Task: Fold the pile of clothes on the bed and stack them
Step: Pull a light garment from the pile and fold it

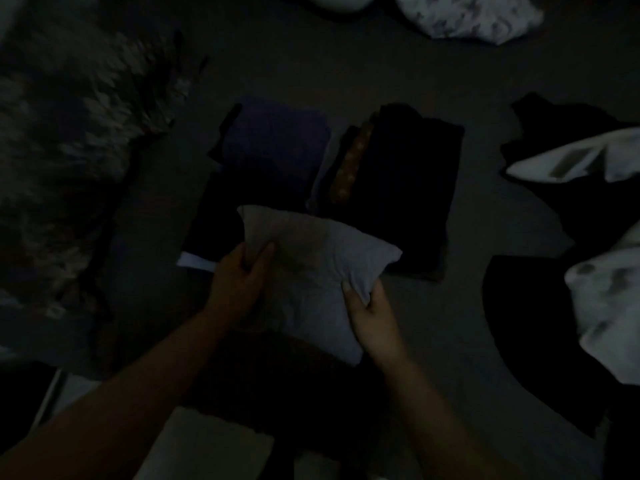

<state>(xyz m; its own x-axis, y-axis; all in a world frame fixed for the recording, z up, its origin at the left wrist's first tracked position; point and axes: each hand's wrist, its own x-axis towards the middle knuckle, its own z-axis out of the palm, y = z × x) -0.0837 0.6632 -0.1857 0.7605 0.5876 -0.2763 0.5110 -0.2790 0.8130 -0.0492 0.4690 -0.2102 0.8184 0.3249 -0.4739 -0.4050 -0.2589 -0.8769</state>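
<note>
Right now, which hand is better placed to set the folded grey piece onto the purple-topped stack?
Left, probably. The left hand grips the grey garment on the side nearest the purple-topped stack; the right hand holds the edge facing the dark stack.

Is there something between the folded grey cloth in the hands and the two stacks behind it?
Nothing visible. The grey cloth is gripped by the left hand and right hand, with the purple stack and black stack directly beyond it.
</note>
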